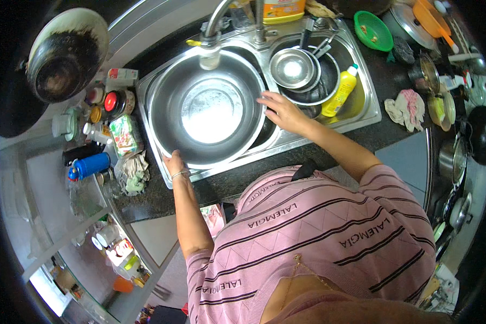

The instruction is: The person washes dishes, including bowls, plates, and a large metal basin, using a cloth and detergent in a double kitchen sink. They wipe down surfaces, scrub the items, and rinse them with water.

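Observation:
A large round metal basin (170,105) sits in the left bowl of the steel sink, beneath the curved faucet (216,18). My left hand (175,164) grips its near left rim, thumb on top and the other fingers hidden below. At the right rim is my right hand (281,111), fingers spread with the fingertips at the edge; whether they press on it is unclear. In the right bowl, small steel pans (291,69) are stacked inside a larger pot (333,60). A yellow dish soap bottle (340,92) leans beside that pot.
Jars (119,102), a blue bottle (91,165) and crumpled cloths (135,174) crowd the counter on the left. Right of the sink are a green plastic basket (373,31), a rag (405,110) and several pots. A blackened pan (67,56) hangs at upper left.

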A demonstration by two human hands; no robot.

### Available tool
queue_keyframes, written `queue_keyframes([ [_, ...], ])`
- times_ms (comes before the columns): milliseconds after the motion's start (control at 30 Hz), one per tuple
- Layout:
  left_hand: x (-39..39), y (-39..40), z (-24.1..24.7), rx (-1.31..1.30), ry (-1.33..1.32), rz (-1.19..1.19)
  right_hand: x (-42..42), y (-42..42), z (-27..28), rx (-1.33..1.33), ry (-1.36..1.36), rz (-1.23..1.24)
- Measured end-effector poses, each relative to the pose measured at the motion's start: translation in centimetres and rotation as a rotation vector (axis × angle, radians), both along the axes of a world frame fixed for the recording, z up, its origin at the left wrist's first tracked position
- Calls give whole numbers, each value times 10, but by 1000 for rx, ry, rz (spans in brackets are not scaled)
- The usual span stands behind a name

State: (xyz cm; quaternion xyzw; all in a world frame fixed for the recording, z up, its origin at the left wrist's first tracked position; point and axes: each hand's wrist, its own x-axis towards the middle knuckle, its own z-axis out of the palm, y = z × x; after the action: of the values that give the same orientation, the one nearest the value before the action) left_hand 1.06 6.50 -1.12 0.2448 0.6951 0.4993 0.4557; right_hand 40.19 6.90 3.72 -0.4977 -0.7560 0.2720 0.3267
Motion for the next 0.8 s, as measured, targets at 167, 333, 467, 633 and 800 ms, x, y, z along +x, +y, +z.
queue_keyframes([
  [167, 11, 6, -36, -119, -22, 27, 70, -61, -12, -24, -11, -197],
  [333, 22, 6, -49, -192, 400, -72, 124, -68, -17, -145, 153, -386],
  [467, 54, -1, -17, -278, 902, -154, 174, -27, 1, 75, -18, -543],
  [633, 103, -45, 20, 121, 1317, -310, 246, 95, 15, 375, -204, -640],
  [800, 133, -84, -10, 84, 1426, -359, 276, 183, 2, 416, -384, -564],
])
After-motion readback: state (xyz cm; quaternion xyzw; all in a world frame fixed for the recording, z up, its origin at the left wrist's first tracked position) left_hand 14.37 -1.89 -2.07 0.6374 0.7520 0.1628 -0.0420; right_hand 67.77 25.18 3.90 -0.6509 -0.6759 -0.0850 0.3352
